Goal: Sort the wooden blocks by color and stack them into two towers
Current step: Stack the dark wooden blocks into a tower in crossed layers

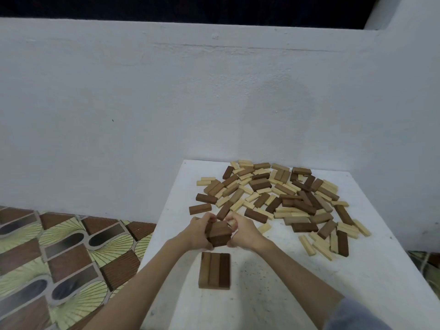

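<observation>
Hands, left hand (198, 232) and right hand (242, 231), clasp a bundle of dark brown blocks (219, 233) above three-block dark base (215, 270) on the white table (273, 282), near the mixed pile (285, 198).

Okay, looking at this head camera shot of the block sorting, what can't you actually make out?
- Head view: how many dark blocks the left hand and right hand hold; fingers cover them.
- Blocks buried under the mixed pile.
- Whether the three-block row has a layer beneath.
- The table front, cut off by the frame.
</observation>
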A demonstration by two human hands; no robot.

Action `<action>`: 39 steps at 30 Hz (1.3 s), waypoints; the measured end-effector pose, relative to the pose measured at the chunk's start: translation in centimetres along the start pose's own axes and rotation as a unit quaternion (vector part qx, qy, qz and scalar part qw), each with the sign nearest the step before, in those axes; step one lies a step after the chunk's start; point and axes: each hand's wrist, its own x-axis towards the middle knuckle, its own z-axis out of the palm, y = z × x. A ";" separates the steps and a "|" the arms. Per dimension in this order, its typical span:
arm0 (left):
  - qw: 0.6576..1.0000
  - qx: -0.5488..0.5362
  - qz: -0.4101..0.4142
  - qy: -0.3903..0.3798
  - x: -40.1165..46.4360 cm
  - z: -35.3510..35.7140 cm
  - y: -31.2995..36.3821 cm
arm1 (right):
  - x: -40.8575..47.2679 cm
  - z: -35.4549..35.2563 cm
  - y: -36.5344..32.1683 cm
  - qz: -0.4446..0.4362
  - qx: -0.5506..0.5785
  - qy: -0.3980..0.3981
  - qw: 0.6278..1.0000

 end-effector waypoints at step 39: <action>0.991 0.039 0.075 -0.100 -1.7 8.4 13.1 | -10.8 -5.6 10.3 0.105 0.037 0.066 0.992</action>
